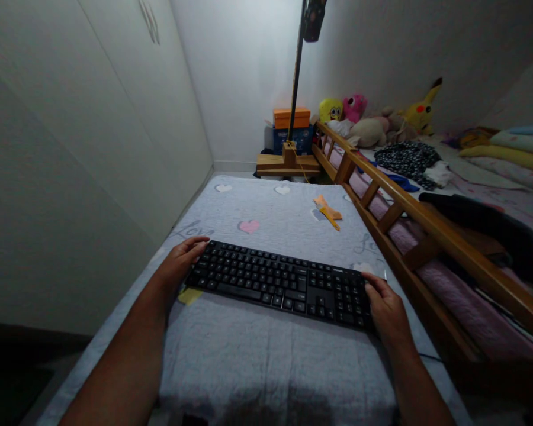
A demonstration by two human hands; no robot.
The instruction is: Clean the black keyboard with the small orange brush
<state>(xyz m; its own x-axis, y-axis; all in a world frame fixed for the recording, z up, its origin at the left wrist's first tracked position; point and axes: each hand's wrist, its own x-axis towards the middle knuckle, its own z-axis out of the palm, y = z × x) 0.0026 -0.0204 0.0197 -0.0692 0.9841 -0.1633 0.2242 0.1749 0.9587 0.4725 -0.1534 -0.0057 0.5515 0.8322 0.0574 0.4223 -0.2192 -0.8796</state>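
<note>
L hand (189,253): bare, slim, fine detail blurry
R hand (385,305): bare, rounded back, detail ditto
L arm (128,337): bare, tapers twd hand
R arm (417,381): bare, sim. taper, only pt. in view

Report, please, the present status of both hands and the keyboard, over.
Left hand gripping left end, right hand right end. Keyboard keys up, between them. Orange-handled tool beyond, apart from keyboard, likely not in the way.

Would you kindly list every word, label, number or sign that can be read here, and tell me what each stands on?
"Love": on the pale blue quilted cloth, near its left edge.
"Lo", the rest unclear: on the same cloth, near its right edge.
Too small or blurred to read: the white key markings on the black rectangular keyboard.
Too blurred to read: the pale lettering on the dark blue box.
</note>
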